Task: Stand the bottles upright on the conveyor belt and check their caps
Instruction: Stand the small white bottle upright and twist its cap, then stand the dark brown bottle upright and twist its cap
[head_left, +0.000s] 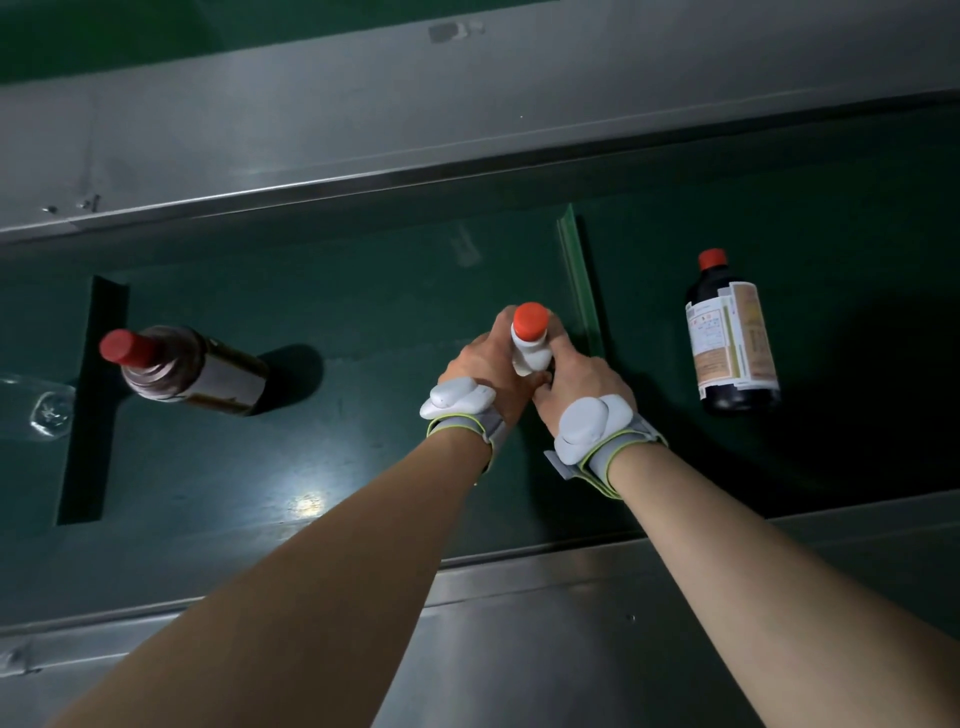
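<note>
A small white bottle (530, 348) with an orange-red cap stands upright at the middle of the dark green conveyor belt (311, 291). My left hand (483, 364) and my right hand (582, 374) both wrap around its body from either side, below the cap. To the left stands a dark bottle (192, 371) with a red cap, upright on the belt. On the right a dark labelled bottle (732, 338) with a red cap lies flat on its side, cap pointing away from me.
A raised green cleat (576, 270) crosses the belt just right of my hands. Grey metal side rails (363, 130) run along the far and near edges. A clear glass object (47, 410) shows at the left edge.
</note>
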